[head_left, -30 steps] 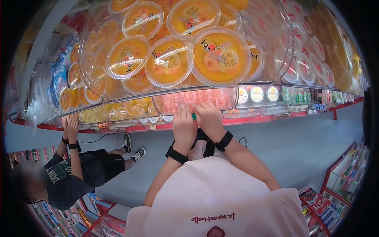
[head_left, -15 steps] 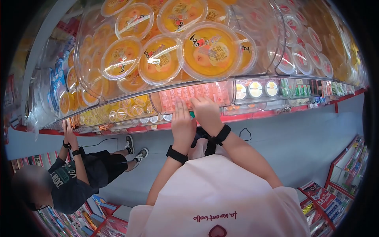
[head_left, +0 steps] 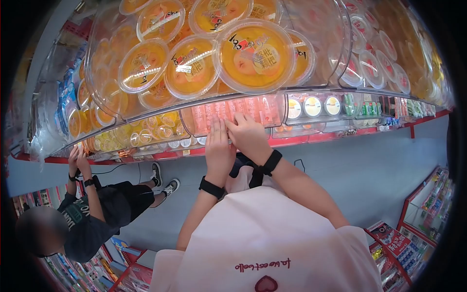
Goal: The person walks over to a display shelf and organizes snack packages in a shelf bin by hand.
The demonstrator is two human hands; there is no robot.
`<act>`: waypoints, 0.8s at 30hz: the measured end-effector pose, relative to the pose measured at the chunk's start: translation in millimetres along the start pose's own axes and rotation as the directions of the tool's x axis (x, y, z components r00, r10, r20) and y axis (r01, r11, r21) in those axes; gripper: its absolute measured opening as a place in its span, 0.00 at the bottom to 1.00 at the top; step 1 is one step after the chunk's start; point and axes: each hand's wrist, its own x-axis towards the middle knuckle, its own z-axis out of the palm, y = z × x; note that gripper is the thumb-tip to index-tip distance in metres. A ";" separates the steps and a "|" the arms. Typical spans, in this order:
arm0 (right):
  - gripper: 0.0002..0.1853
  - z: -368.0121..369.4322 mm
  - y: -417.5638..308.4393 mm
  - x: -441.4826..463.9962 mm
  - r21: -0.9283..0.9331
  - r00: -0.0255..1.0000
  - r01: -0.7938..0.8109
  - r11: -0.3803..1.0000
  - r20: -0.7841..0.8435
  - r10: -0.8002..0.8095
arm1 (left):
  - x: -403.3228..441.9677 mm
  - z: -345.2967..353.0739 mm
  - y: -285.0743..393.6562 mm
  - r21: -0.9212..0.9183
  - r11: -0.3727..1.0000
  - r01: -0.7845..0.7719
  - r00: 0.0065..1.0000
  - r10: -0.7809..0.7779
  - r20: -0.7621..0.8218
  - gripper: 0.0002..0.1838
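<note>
Both of my hands are at the clear front of a bin holding pink packets [head_left: 233,108], below large orange jelly cups [head_left: 255,56]. My left hand [head_left: 220,148] has its fingers stretched out, their tips against the lower part of the bin front. Beside it, my right hand [head_left: 248,135] bends its fingers inward, with its thumb side close to my left fingers. Its fingertips touch the bin front, and nothing shows in its grasp. The two hands nearly touch each other.
Left of the pink packets are small yellow cups [head_left: 155,127]; right of them are white-lidded cups [head_left: 313,106]. A red shelf edge [head_left: 292,141] runs below. At the far left a person [head_left: 97,204] in dark clothes reaches to the same shelf. Product racks [head_left: 428,204] stand at lower right.
The view has shifted, so the jelly cups sit a little higher and further left. The green item seen between my hands earlier no longer shows. My hands stay at the pink packets' bin.
</note>
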 end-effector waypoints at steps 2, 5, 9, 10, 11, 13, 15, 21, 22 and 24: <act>0.14 -3.3 -1.3 -0.1 -0.014 1.000 -0.008 1.000 0.006 0.008 | 2.2 0.3 -0.9 -0.005 1.000 -0.010 1.000 0.010 -0.025 0.32; 0.13 -8.8 -4.9 -5.3 0.046 0.999 -0.040 0.998 0.011 0.040 | 3.2 -0.5 -2.2 0.011 0.999 -0.036 0.999 0.037 -0.013 0.37; 0.11 -31.7 4.6 -7.9 0.277 0.964 -0.171 0.946 -0.151 0.218 | 2.3 -3.2 -0.1 0.017 0.999 -0.030 0.999 0.030 -0.030 0.35; 0.11 -37.4 10.8 -7.9 0.279 0.966 -0.170 0.945 -0.143 0.216 | 0.7 -7.0 2.6 0.028 0.999 -0.015 1.000 0.015 -0.002 0.33; 0.11 -41.8 18.9 -5.9 0.221 0.949 -0.250 0.943 -0.138 0.284 | -0.9 -8.8 3.4 0.028 1.000 -0.005 1.000 0.005 0.002 0.33; 0.11 -41.8 25.0 -7.5 0.163 0.928 -0.324 0.932 -0.136 0.346 | 0.7 -10.7 2.6 -0.120 0.992 0.024 1.000 -0.026 -0.015 0.32; 0.12 -34.2 28.0 -12.0 0.163 0.927 -0.361 0.918 -0.043 0.372 | -2.0 -13.7 -2.2 -0.153 0.988 -0.001 0.999 -0.005 -0.040 0.31; 0.16 -22.3 31.6 -15.5 0.141 0.941 -0.302 0.943 -0.114 0.318 | -0.6 -17.1 -8.3 0.045 0.998 0.050 0.990 -0.044 -0.136 0.34; 0.16 -22.7 31.5 -15.1 0.141 0.942 -0.300 0.944 -0.110 0.316 | 0.7 -17.0 -7.9 0.120 0.990 0.070 0.984 -0.049 -0.170 0.35; 0.19 -25.1 30.6 -13.1 0.088 0.946 -0.317 0.944 -0.035 0.321 | -0.6 -13.8 -9.5 0.098 0.990 0.102 0.989 -0.090 -0.116 0.37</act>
